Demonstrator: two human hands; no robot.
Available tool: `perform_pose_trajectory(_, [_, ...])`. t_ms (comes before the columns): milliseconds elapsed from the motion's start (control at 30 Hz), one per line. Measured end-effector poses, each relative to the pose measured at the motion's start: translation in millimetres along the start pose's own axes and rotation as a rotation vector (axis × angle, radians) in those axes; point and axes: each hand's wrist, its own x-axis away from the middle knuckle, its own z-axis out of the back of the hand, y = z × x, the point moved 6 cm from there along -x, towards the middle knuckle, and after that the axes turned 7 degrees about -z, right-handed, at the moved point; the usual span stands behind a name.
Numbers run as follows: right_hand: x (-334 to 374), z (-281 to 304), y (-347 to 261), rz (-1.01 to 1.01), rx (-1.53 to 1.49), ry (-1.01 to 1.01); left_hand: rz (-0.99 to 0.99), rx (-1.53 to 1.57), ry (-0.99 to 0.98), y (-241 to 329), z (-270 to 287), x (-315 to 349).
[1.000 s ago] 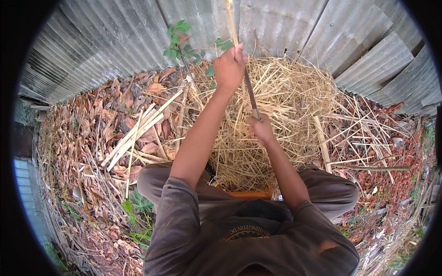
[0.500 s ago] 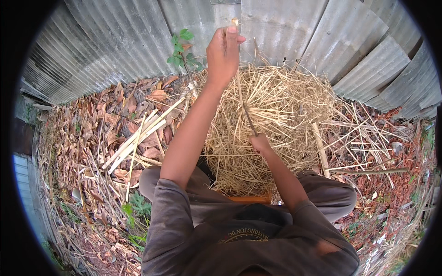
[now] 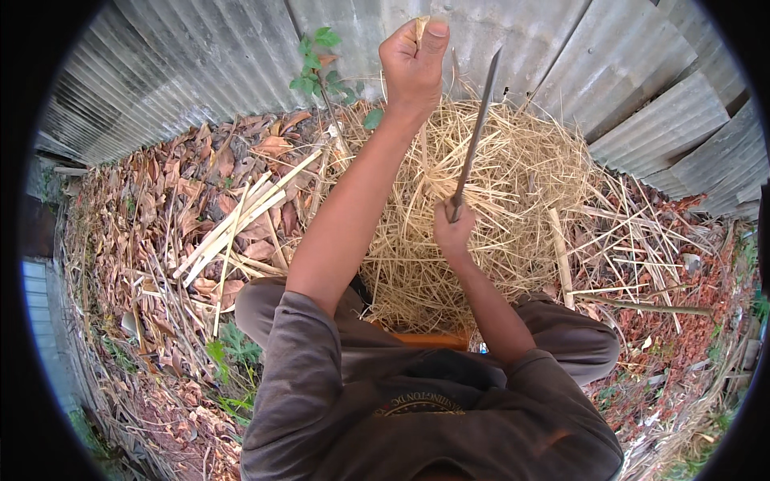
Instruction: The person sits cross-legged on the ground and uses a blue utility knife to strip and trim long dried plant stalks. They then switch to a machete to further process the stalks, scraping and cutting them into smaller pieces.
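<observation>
My left hand (image 3: 412,70) is raised high in front of me, its fingers closed round a pale bamboo piece (image 3: 421,29) whose end shows at the thumb. Most of that piece is hidden by my hand and forearm. Lower and to the right, my right hand (image 3: 454,230) grips a long, narrow-bladed knife (image 3: 475,136). Its dark blade points up and away from me, apart from the left hand; the handle is inside my fist. Beneath both hands lies a large heap of straw-coloured shavings and thin strips (image 3: 497,248).
Split bamboo strips (image 3: 241,222) lie on dry leaves (image 3: 180,200) at left. More thin sticks (image 3: 634,240) and a thicker pole (image 3: 561,256) are at right. Corrugated metal sheets (image 3: 513,32) stand behind the heap. A leafy green plant (image 3: 309,68) grows against them. Something orange (image 3: 429,340) shows near my lap.
The knife has swung from low beside the right fist to pointing upward, clear of the left hand. My left hand has shifted slightly right and up, still gripping the bamboo piece.
</observation>
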Motion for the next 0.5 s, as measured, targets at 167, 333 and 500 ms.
perform_pose_trajectory(167, [52.1, 10.4, 194.5, -0.693, 0.464, -0.112, -0.038, 0.075, 0.045, -0.2, 6.0, 18.9])
perform_pose_trajectory(333, [47.7, 7.8, 150.4, -1.150, -0.351, -0.302, 0.134, -0.222, 0.147, -1.5, 3.8, 9.8])
perform_pose_trajectory(500, [25.8, 16.4, 47.8, -0.963, -0.261, -0.171, 0.099, -0.316, 0.165, -19.2, 15.1, 27.6])
